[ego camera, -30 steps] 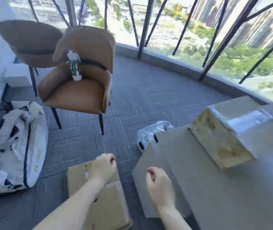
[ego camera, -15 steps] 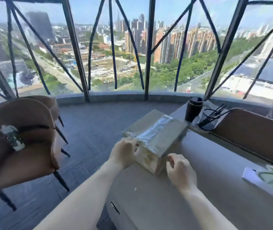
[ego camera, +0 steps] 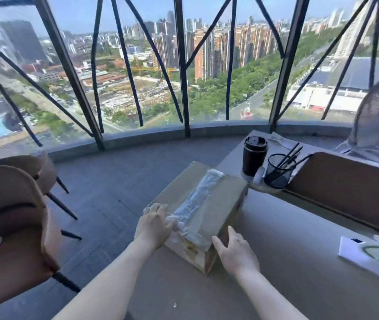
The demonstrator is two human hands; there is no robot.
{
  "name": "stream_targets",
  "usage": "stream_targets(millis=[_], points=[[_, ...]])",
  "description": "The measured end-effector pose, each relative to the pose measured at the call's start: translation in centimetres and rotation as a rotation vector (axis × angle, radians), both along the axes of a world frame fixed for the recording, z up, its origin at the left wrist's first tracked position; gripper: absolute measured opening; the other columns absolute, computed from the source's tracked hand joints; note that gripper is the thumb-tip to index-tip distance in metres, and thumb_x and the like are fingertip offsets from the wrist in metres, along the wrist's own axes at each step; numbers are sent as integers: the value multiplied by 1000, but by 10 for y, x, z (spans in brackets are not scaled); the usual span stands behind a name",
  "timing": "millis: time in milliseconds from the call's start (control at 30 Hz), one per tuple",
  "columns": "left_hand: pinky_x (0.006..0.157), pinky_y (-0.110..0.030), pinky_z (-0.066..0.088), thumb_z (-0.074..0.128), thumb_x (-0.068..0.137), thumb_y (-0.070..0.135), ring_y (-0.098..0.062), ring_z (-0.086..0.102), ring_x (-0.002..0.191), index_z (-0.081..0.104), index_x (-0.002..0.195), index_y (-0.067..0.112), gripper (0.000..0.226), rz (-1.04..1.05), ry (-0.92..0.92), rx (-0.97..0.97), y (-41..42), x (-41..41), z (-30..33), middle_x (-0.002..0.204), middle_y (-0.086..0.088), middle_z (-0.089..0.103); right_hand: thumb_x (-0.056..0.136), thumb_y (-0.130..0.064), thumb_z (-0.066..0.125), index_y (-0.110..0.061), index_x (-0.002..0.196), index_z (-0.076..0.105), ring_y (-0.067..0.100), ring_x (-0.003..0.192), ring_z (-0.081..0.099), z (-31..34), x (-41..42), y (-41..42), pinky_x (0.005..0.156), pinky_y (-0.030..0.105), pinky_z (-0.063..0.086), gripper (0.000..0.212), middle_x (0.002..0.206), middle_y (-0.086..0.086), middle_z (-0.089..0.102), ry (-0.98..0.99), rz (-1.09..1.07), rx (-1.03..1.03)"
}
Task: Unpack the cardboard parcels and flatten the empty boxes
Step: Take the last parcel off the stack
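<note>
Bracing the taped cardboard parcel (ego camera: 197, 211) at centre, left hand (ego camera: 155, 227) and right hand (ego camera: 235, 251) press flat-fingered; peeling the tape (ego camera: 193, 204) from its crumpled end seems wisest.

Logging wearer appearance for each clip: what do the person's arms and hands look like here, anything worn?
Both forearms are bare up to the frame edge, no sleeves showing. The left hand and right hand wear no gloves. No rings, watch or bracelets are visible on either.

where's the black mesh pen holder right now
In the head view it stands on the table's far right, the pen holder just right of the dark cup.
</note>
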State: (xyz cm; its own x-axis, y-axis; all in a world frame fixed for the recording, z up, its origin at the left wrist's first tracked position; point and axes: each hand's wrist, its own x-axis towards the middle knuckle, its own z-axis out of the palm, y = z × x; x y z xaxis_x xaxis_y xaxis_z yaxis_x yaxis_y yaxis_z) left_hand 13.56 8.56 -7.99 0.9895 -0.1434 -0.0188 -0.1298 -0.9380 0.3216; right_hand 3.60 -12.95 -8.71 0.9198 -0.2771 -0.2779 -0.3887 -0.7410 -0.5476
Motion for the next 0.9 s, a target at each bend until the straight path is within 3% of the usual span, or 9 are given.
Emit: stream_targets(millis=[133, 267, 333, 400, 467, 600, 767, 900], points=[[114, -42, 25, 44, 94, 59, -27, 22, 145, 25, 153, 16, 76, 72, 62, 61, 9, 50, -15, 159, -7, 25, 94, -63, 43, -15, 157, 18, 23, 141, 37, -14, 32, 9, 108, 38, 35, 83, 157, 5, 35, 27, -119, 122], [104, -42, 40, 48, 82, 74, -28, 44, 133, 23, 153, 15, 96, 154, 233, -4, 15, 87, -28, 147, -9, 45, 88, -63, 54, -16, 152, 29, 25, 130, 51, -30, 51, 15, 100, 36, 43, 83, 144, 4, 53, 37, -250, 247], [93, -38, 46, 53, 76, 75, -25, 56, 117, 41, 139, 20, 85, 174, 284, -51, 16, 97, -30, 129, -4, 59, 88, -56, 61, -21, 141, 41, 25, 120, 58, -36, 53, 17, 96, 36, 45, 67, 132, 0, 63, 17, -304, 349], [83, -33, 46, 60, 73, 71, -21, 57, 99, 47, 113, 28, 60, 165, 328, -113, 18, 106, -29, 109, 6, 61, 89, -45, 66, -25, 135, 46, 22, 115, 61, -41, 54, 21, 99, 37, 46, 54, 126, -3, 66, -31, -365, 483], [85, -34, 49, 68, 67, 70, -16, 59, 93, 50, 100, 30, 55, 149, 383, -199, 23, 113, -29, 102, 11, 63, 90, -34, 67, -28, 132, 49, 18, 111, 63, -42, 55, 24, 102, 38, 46, 46, 121, -5, 67, -77, -422, 595], [88, -39, 52, 73, 63, 65, -15, 64, 94, 58, 102, 32, 53, 122, 382, -278, 26, 96, -30, 97, 12, 68, 89, -18, 64, -32, 128, 54, 11, 106, 65, -41, 48, 15, 103, 41, 48, 43, 115, -12, 70, -141, -446, 730], [80, -36, 53, 72, 68, 65, -15, 64, 91, 57, 106, 33, 53, 119, 322, -298, 13, 44, -29, 97, 12, 68, 91, -10, 58, -34, 140, 47, 5, 111, 63, -27, 12, -18, 105, 34, 46, 56, 122, -17, 67, -115, -383, 762], [81, -35, 53, 74, 71, 60, -15, 65, 90, 57, 105, 31, 47, 44, 285, -298, -19, 3, -11, 95, 11, 69, 95, -5, 54, -37, 135, 50, 0, 103, 65, -10, -40, -43, 88, 22, 48, 51, 118, -18, 69, -131, -410, 793]])
